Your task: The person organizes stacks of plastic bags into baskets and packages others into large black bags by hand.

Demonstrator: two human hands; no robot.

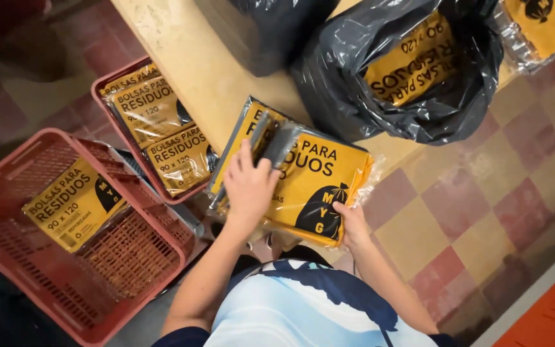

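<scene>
A flat clear-wrapped packet with a yellow printed label (pixel 309 186) lies across the edge of a tan bench (pixel 194 58) in front of me. My left hand (pixel 250 186) presses down on its left part, fingers spread beside a grey folded strip (pixel 276 142) on top. At the packet's lower right corner, my right hand (pixel 352 222) pinches the edge with thumb and fingers.
A red plastic crate (pixel 130 283) at lower left holds one yellow packet (pixel 72 202). A second red crate (pixel 101 83) behind it holds several. A black bin bag (pixel 348 96) on the bench contains another yellow packet (pixel 412 61). Checked floor tiles lie right.
</scene>
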